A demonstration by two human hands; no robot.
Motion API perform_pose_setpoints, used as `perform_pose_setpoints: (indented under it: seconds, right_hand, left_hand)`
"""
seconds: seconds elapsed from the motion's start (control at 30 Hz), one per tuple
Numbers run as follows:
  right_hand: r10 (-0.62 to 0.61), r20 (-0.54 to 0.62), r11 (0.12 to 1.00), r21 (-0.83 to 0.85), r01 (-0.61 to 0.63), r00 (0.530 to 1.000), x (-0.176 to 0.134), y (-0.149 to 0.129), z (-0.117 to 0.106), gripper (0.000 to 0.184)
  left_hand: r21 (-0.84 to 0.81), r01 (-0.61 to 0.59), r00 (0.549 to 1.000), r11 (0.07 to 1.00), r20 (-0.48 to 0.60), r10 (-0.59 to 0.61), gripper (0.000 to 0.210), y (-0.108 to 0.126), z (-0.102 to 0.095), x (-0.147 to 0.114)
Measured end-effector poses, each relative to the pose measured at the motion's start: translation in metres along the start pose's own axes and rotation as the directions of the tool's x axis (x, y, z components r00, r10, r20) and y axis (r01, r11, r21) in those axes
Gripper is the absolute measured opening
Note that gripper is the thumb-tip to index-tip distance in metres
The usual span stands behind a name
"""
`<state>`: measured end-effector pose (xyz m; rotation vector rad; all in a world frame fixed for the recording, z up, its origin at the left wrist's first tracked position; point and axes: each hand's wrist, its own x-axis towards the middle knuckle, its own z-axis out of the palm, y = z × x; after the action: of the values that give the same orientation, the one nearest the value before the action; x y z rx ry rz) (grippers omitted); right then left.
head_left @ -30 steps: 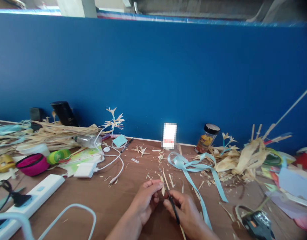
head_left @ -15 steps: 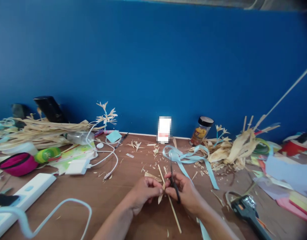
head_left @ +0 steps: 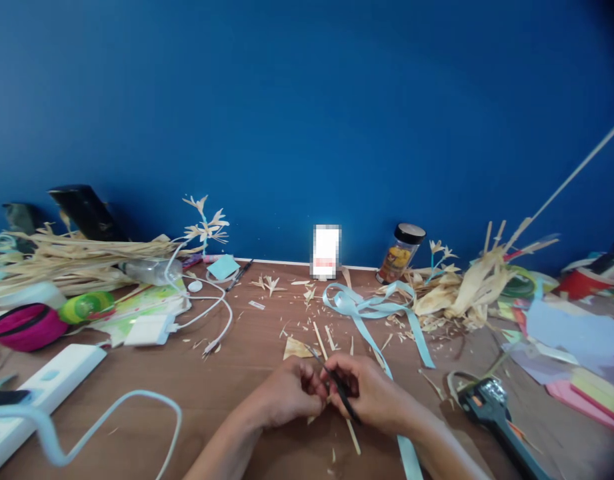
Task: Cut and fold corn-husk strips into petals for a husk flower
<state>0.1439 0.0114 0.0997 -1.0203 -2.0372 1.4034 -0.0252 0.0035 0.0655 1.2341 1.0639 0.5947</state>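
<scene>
Left hand [head_left: 297, 392], pinching husk [head_left: 311, 420], has room toward the cable [head_left: 179, 420]; right hand [head_left: 369, 389] grips scissors [head_left: 345, 400].

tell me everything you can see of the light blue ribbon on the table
The light blue ribbon is a long, flat, smooth strip, perhaps satin. It lies loosely on the brown table, tangled in loops at its far part, with pale scraps around it. One tail ends to the right; another runs toward the viewer, passes behind the right forearm and leaves the picture's bottom edge. Whether the arm touches it cannot be told.
</scene>
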Motion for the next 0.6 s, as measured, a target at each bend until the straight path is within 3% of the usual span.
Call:
perform_pose_setpoints:
  seconds: [0.17, 0.27, 0.37, 0.43, 0.6]
  right_hand:
    - [-0.008, -0.025, 0.994, 0.108, 0.011, 1.000, 0.002, 0.003, 0.004, 0.021]
    - [0.031, -0.159, 0.977, 0.212, 0.004, 0.987, 0.006, 0.008, 0.004, 0.020]
    - [0.103, -0.312, 0.920, 0.390, 0.029, 0.944, 0.010, 0.011, 0.005, 0.024]
    - [0.165, -0.359, 0.844, 0.533, 0.058, 0.919, 0.011, 0.011, 0.006, 0.028]
    - [0.235, -0.376, 0.697, 0.708, 0.114, 0.896, 0.013, 0.009, 0.013, 0.033]
  left_hand:
    - [-0.008, -0.051, 0.997, 0.999, -0.057, 0.051, 0.008, 0.003, 0.003, 0.001]
    - [-0.097, -0.107, 0.990, 0.990, -0.104, 0.097, 0.008, 0.012, 0.003, -0.001]
    - [-0.278, -0.168, 0.981, 0.946, -0.144, 0.132, 0.052, 0.018, 0.004, -0.004]
    - [-0.368, -0.189, 0.973, 0.910, -0.195, 0.124, 0.069, 0.018, 0.007, -0.003]
    - [-0.477, -0.226, 0.956, 0.849, -0.275, 0.100, 0.031, 0.010, 0.020, 0.005]
